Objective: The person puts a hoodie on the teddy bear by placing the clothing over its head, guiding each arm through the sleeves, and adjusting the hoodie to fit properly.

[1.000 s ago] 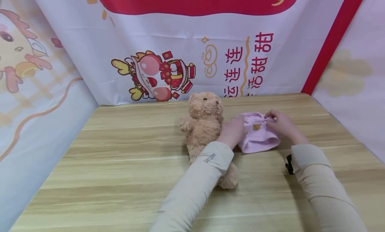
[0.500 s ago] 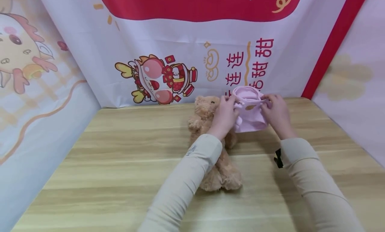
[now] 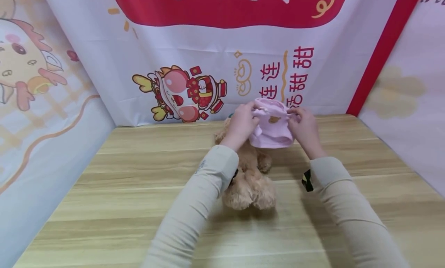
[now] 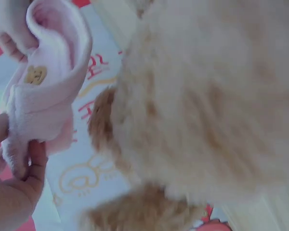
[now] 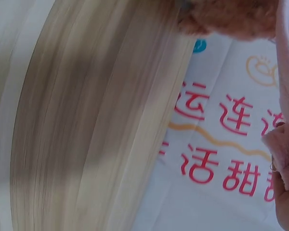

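Observation:
A small pink toy top [image 3: 274, 136] with a brown bear patch is held up off the table in the head view. My left hand [image 3: 240, 125] pinches its left side; in the left wrist view the left thumb and fingers grip a sleeve [image 4: 20, 156]. The right hand [image 3: 304, 129] pinches the opposite side near the neck opening. Behind and below the top is a tan teddy bear [image 3: 251, 187], feet toward me. Its head is mostly hidden by the left hand and the top. Blurred bear fur [image 4: 207, 106] fills much of the left wrist view.
A wood-grain table [image 3: 139, 206] lies under everything. At its far edge hangs a white and red printed cloth [image 3: 194, 48], with more printed cloth on the left and right sides. A black strap piece [image 3: 307, 181] shows by the right cuff.
Both hands have lifted the pink top off the table and brought it left, in front of the bear's upper body. The bear's legs now sit closer together.

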### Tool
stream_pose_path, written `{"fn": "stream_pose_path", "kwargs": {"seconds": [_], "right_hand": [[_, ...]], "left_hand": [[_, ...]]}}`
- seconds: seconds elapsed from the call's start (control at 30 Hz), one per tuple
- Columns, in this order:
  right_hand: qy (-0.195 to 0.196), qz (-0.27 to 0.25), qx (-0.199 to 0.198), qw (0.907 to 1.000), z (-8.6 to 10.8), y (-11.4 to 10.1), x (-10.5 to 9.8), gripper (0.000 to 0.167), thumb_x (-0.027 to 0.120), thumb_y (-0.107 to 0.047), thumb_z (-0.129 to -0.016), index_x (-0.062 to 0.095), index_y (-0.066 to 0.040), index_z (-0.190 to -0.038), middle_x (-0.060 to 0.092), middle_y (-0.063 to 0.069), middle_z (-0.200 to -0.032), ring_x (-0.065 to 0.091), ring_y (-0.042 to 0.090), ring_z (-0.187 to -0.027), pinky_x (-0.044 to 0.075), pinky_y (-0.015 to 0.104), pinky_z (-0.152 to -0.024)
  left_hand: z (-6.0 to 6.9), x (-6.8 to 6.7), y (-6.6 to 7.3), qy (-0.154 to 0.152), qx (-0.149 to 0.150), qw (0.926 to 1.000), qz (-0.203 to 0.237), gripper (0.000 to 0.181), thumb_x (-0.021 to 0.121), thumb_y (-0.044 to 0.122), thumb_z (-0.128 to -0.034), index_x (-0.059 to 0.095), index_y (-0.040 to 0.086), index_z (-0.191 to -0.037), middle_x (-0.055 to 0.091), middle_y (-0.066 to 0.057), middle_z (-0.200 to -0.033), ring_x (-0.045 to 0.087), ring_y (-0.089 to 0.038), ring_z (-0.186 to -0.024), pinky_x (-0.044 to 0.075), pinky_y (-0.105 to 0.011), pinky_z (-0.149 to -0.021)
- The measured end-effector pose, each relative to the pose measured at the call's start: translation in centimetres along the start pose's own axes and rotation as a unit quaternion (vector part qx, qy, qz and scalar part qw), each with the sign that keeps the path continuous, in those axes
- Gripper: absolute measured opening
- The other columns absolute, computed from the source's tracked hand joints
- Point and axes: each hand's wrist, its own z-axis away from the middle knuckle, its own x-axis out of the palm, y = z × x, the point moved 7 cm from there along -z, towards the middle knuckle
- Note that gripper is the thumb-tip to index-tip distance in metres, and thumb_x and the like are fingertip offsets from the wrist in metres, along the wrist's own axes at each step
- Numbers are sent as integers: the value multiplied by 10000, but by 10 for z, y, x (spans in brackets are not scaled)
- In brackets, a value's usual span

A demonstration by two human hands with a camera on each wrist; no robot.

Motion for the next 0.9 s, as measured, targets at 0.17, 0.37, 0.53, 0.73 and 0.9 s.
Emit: {"fn": "stream_pose_path", "kwargs": {"seconds": [0.17, 0.37, 0.53, 0.73, 0.9], "right_hand": [[-383, -358, 316, 9981, 1, -3, 20, 379, 496, -46, -817, 618, -8, -1173, 572, 233, -1187, 511, 316, -999, 450, 327, -749], [-1009, -50, -120, 9948, 6, -18, 52, 358, 478, -61, -871, 596, -18, -1207, 523, 262, -1224, 502, 357, -1035, 471, 470, -846], [-1645, 222, -457, 9851, 16, -23, 78, 385, 506, -191, -937, 541, -54, -1295, 479, 286, -1304, 464, 425, -1187, 387, 571, -1009], [-2443, -58, -523, 9683, 26, -21, 98, 570, 499, -349, -971, 363, -89, -1460, 367, 282, -1465, 341, 441, -1357, 268, 575, -1125], [-2725, -553, -654, 9583, 32, -26, 106, 639, 484, -328, -980, 242, -56, -1504, 257, 226, -1550, 250, 397, -1431, 193, 513, -1184]], "left_hand": [[-2, -10, -18, -359, -380, 9986, 123, 305, 629, 63, -866, 614, 107, -1167, 629, -104, -1248, 604, -234, -1075, 518, -290, -894], [1, -26, -43, -354, -621, 9974, 69, 333, 645, 51, -850, 615, 81, -1181, 624, -126, -1249, 597, -278, -1073, 506, -345, -923], [11, -29, -73, -353, -1073, 9925, 466, 503, 613, 81, -880, 455, 71, -1357, 528, -141, -1383, 534, -304, -1215, 452, -392, -1027], [18, -21, -108, -478, -1477, 9860, 605, 503, 558, 167, -922, 395, 34, -1379, 500, -188, -1392, 483, -325, -1283, 384, -414, -1098], [18, -10, -126, -617, -1399, 9878, 306, 481, 510, 215, -956, 393, 2, -1371, 512, -213, -1362, 497, -325, -1266, 396, -410, -1087]]}}
